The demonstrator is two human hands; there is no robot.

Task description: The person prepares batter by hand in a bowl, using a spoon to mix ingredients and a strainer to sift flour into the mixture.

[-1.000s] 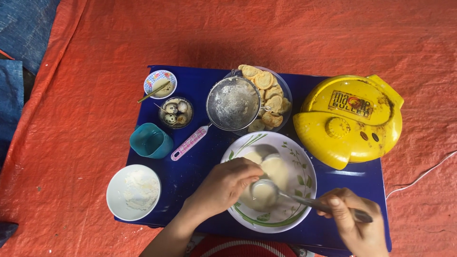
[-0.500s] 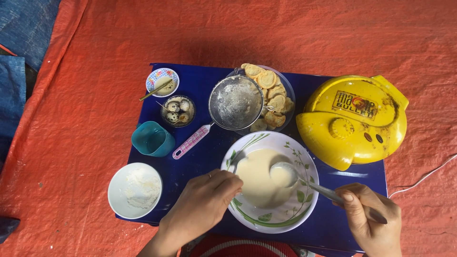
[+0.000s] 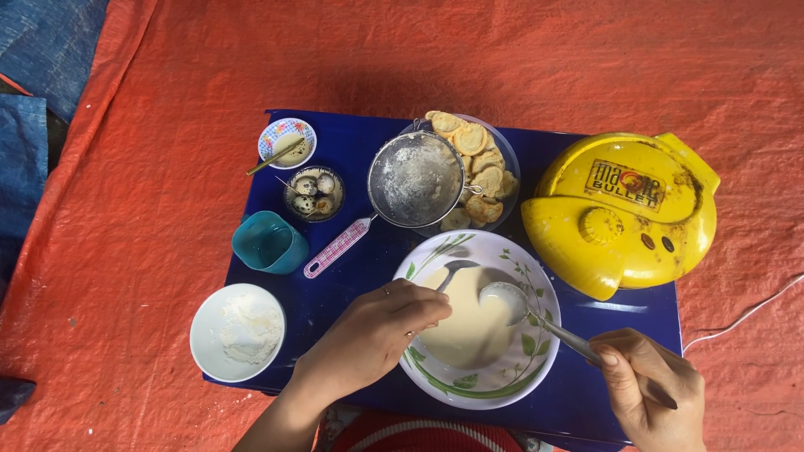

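A white bowl [image 3: 537, 280] with a green leaf pattern holds pale cream batter [image 3: 469, 335] at the table's near edge. My left hand [image 3: 368, 335] reaches over the bowl's left rim and pinches a small metal spoon [image 3: 455, 269] that dips into the batter. My right hand [image 3: 649, 389], at the lower right, grips the handle of a larger metal spoon [image 3: 505, 298]. Its batter-filled bowl hovers over the right side of the white bowl.
On the low blue table [image 3: 360, 138] stand a yellow round appliance [image 3: 624, 209], a floury sieve [image 3: 416, 178] over a plate of round crackers [image 3: 481, 159], a teal cup [image 3: 268, 243], a flour bowl [image 3: 237, 332], quail eggs [image 3: 313, 192] and a small patterned dish [image 3: 287, 142]. Orange tarp surrounds it.
My left hand pulled off the bowl to the left, then came back to its rim with a small spoon. The right spoon moved from the bowl's middle towards its right side.
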